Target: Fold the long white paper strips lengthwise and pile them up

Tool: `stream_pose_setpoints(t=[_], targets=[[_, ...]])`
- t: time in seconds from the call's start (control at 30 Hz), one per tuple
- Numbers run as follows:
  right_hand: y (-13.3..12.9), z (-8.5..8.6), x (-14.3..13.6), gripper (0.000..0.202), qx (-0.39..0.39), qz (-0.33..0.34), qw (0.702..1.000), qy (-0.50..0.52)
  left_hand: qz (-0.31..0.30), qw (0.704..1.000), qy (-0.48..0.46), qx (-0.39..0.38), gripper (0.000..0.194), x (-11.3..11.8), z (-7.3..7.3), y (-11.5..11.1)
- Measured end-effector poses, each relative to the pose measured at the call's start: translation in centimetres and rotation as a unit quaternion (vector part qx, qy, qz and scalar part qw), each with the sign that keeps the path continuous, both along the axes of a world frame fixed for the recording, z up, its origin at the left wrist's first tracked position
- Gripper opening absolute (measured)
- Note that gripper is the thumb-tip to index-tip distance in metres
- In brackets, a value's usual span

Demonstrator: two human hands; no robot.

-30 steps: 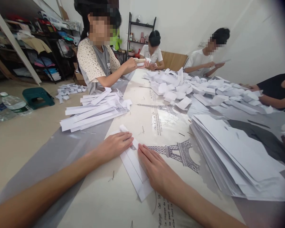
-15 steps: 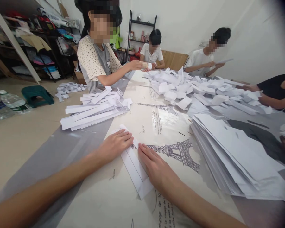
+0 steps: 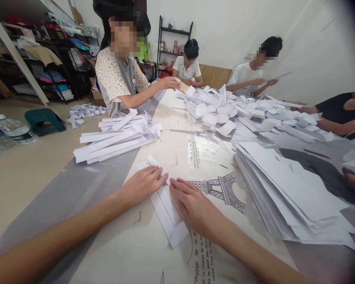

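A narrow folded white paper [image 3: 165,215] lies slanted on the printed tablecloth [image 3: 115,240], between my two hands. My left hand [image 3: 143,183] rests flat over the upper part of this paper, its fingers stretched toward the right. Along the paper's right edge, my right hand [image 3: 192,201] touches it with extended fingertips, the fingers lying side by side. Both thumbs are partly hidden or hard to separate from the fingers. The paper's lower end shows a folded flap, and its top end sticks out beyond my left fingers.
Folded paper strips [image 3: 115,138] are piled at the left. Flat white sheets [image 3: 296,189] are stacked at the right. Behind them spreads a heap of folded papers [image 3: 254,108]. Several people sit around the table; one person's hand [image 3: 169,83] holds a tan piece. A green stool [image 3: 45,120] stands on the floor.
My hands stay at the paper, with small finger shifts; the right fingers look slightly more spread. The person across the left side has lowered the tan piece toward the heap.
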State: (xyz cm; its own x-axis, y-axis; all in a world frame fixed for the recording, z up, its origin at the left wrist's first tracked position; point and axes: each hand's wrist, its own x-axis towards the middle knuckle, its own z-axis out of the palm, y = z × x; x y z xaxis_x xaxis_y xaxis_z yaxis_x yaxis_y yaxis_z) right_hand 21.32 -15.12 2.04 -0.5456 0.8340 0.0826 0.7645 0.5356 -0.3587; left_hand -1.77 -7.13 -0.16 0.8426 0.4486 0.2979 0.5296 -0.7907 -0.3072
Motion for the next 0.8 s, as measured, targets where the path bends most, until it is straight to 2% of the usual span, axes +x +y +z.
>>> stream_pose_setpoints(t=[0.1, 0.2, 0.27, 0.33, 0.47, 0.63, 0.8], targets=[[0.7, 2.6, 0.8, 0.044, -0.097, 0.022, 0.995, 0.016, 0.006, 0.999, 0.0, -0.034, 0.026, 0.1, 0.2, 0.1], [1.8, 3.4, 1.3, 0.037, -0.133, 0.015, 0.989, 0.067, 0.016, 0.998, 0.003, -0.053, 0.024, 0.1, 0.7, 0.1], [2.6, 2.4, 1.3, 0.037, -0.104, -0.007, 0.988, 0.116, 0.014, 0.998, -0.02, -0.059, 0.021, 0.2, 1.0, 0.1], [3.3, 0.8, 1.2, 0.027, -0.037, -0.009, 0.99, 0.139, 0.008, 0.996, -0.056, -0.071, 0.017, 0.3, 1.1, 0.0], [4.0, -1.8, 1.2, 0.031, 0.08, 0.053, 0.99, 0.101, 0.034, 0.986, -0.126, -0.102, 0.024, 0.7, 1.1, -0.1], [4.0, -2.1, 1.4, 0.04, 0.116, 0.094, 0.987, 0.061, 0.103, 0.977, -0.15, -0.114, 0.03, 1.5, 0.5, -0.4], [4.1, -2.2, 1.4, 0.041, 0.124, 0.102, 0.986, 0.037, 0.123, 0.981, -0.144, -0.052, 0.034, 1.7, -0.5, -0.7]])
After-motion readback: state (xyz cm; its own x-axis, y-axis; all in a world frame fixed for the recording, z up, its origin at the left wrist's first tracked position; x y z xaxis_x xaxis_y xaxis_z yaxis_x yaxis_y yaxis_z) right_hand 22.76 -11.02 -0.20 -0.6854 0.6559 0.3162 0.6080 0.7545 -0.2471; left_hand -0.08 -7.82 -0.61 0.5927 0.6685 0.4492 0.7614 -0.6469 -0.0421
